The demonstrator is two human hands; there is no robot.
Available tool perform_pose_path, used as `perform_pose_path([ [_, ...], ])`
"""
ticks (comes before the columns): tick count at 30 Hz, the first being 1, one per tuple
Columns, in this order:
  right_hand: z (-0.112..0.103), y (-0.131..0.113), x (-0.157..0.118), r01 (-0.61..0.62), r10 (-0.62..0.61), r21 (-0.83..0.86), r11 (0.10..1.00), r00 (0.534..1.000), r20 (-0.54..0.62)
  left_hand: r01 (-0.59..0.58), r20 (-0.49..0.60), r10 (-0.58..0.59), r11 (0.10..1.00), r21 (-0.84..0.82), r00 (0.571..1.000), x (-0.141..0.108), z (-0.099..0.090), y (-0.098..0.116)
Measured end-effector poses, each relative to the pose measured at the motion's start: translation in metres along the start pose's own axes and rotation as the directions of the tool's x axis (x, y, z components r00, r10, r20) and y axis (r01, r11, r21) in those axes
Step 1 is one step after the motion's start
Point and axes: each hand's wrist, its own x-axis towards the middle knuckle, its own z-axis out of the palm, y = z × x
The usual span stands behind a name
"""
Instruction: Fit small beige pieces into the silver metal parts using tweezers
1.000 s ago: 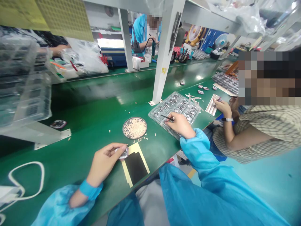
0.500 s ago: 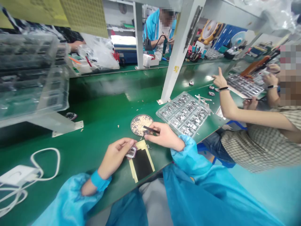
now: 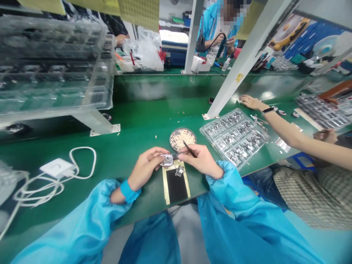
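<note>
Between its thumb and fingers, my left hand (image 3: 147, 167) holds a small white-rimmed device (image 3: 167, 160) above the top edge of a black pad (image 3: 176, 189) with yellow tape borders. My right hand (image 3: 198, 160) is closed around dark tweezers (image 3: 189, 149), close to the device's right side; a dark piece lies between the two hands. A small metallic part (image 3: 179, 171) is over the upper part of the pad. Just beyond my hands stands a round dish (image 3: 183, 138) of tiny pale pieces.
A clear tray of parts (image 3: 233, 135) lies to the right, with a person's arm (image 3: 286, 128) reaching behind it. Stacked clear trays (image 3: 55, 69) and a white coiled cable (image 3: 93, 161) are at left. A white post (image 3: 239, 62) rises beyond the dish.
The view has shifted left. My hands have come together at the device, and the metallic part now shows over the pad. The neighbour's raised hand has lowered to the table.
</note>
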Motion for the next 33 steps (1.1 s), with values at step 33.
perform_pose_path([
  [33,0.007,0.012,0.0,-0.169,0.156,0.099,0.981,0.979,0.132,-0.192,0.013,0.201,0.914,0.358,0.979,-0.007,0.002,-0.013],
])
